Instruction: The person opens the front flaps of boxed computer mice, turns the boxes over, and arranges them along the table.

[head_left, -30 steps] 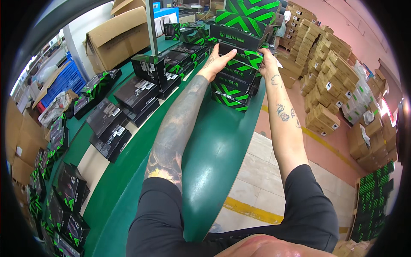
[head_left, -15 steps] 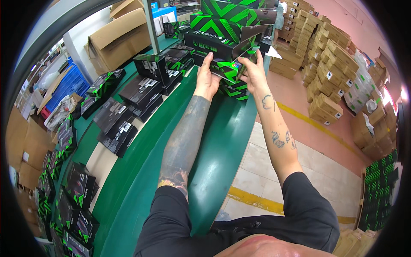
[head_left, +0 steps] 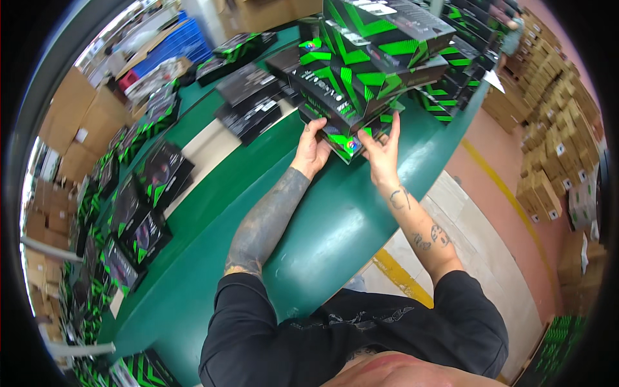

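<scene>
Between both my hands is a stack of black-and-green cardboard boxes (head_left: 351, 80). My left hand (head_left: 312, 149) grips the lowest box at its near left corner, thumb on top and fingers curled beneath. At the near right side my right hand (head_left: 382, 153) holds the same low box, its thumb pressed by a small colourful round mark and its fingers partly hidden. The stack is slightly tilted, and its upper boxes do not line up. Its underside is hidden, so I cannot tell whether it touches the green table (head_left: 322, 226).
Another stack of black-and-green boxes (head_left: 445, 97) stands beyond on the right. Several black boxes (head_left: 248, 103) and picture-fronted boxes (head_left: 161, 174) line the table's left side. A blue crate (head_left: 184, 45) is at the far left. Brown cartons (head_left: 558, 142) are piled across the aisle.
The held stack has come away from the boxes it stood over, moving leftward along the table. Those boxes now show to its right. The view has turned left.
</scene>
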`<state>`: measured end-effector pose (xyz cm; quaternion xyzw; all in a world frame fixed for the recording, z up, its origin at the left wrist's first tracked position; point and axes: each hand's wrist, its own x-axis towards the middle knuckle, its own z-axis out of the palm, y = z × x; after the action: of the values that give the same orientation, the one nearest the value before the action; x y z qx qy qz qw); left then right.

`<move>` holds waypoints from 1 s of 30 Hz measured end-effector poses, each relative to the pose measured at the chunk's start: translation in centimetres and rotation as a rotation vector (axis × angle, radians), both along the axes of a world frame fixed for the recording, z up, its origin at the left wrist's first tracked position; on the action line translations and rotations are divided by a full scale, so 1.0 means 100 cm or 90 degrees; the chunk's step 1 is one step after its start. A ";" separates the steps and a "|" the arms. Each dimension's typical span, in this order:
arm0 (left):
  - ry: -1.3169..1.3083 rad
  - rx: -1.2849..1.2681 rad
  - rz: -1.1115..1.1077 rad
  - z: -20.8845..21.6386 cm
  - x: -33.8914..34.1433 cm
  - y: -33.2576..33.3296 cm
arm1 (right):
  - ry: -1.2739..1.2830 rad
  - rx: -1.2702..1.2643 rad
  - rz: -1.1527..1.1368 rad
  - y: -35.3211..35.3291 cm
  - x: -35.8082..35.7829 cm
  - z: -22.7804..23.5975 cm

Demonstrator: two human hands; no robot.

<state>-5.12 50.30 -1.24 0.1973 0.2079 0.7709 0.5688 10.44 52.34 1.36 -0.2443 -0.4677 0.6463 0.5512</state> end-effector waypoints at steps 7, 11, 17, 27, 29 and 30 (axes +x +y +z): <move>-0.054 -0.049 0.100 -0.026 -0.038 -0.157 | -0.049 -0.025 0.149 -0.110 -0.009 -0.026; -0.053 -0.112 0.218 -0.036 -0.047 -0.265 | -0.038 -0.150 0.045 -0.053 0.013 -0.018; 0.002 -0.159 0.305 -0.031 -0.053 -0.434 | 0.020 -0.185 0.667 -0.067 -0.049 0.075; 0.263 -0.484 0.464 0.059 -0.035 -0.559 | -0.098 -0.414 0.890 -0.158 -0.084 0.008; 0.503 -0.708 0.553 0.063 -0.028 -0.570 | -0.058 -0.386 0.913 -0.151 -0.079 -0.001; 0.760 -0.909 0.619 0.065 -0.028 -0.562 | -0.057 -0.390 0.886 -0.144 -0.074 -0.004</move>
<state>-7.90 -5.94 5.22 0.0593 0.9180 0.3918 -0.0129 3.06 37.91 0.92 -0.0612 -0.3353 0.9353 -0.0953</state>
